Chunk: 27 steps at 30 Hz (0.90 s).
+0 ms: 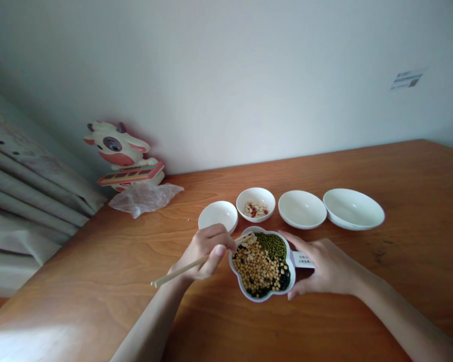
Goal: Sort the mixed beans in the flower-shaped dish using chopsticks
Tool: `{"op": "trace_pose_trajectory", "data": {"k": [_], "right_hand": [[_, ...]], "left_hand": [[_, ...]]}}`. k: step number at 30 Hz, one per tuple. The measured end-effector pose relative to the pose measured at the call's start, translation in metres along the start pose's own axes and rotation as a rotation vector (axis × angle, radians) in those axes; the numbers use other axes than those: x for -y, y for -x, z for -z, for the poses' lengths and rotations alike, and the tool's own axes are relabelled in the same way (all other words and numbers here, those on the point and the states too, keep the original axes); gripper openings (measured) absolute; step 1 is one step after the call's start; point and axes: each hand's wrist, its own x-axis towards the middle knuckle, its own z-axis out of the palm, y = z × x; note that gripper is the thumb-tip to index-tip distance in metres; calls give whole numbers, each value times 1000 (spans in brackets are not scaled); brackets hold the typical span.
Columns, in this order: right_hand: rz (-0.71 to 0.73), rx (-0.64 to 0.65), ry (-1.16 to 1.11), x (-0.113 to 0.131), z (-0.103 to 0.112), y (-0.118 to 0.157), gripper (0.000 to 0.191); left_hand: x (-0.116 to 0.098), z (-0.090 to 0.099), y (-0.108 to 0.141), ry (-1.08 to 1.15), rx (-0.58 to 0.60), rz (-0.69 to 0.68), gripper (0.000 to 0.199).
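My left hand (207,252) is closed around a pair of chopsticks (179,271). Their tips reach into the upper left of a flower-shaped bowl (245,292), where pale seeds (250,240) lie. Yellow soybeans (258,264), green mung beans (274,245) and dark beans or seeds (259,291) fill the bowl. With thumb and fingers, my right hand (319,266) grips the bowl's right side, beside a white printed label (304,259). Just beyond stands a small white bowl (255,193) holding pale and reddish-brown pieces (255,209). Whether the chopsticks pinch a seed is too small to tell.
Three more white bowls stand in the row: one at left (217,213), partly behind my left hand, and two to the right (302,208) (353,208). A cow-shaped toy keyboard (128,158) and a clear plastic bag (145,198) sit back left, near a curtain (26,201).
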Motion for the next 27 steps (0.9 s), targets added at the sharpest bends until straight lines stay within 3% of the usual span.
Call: {"op": "trace_pose_trajectory", "data": {"k": [10, 27], "right_hand": [[-6, -39, 73, -7, 5, 3, 133], [-14, -24, 16, -10, 5, 4, 135]], "left_hand": [[-1, 1, 5, -3, 119, 51, 60], [-5, -4, 1, -125, 97, -72, 61]]}}
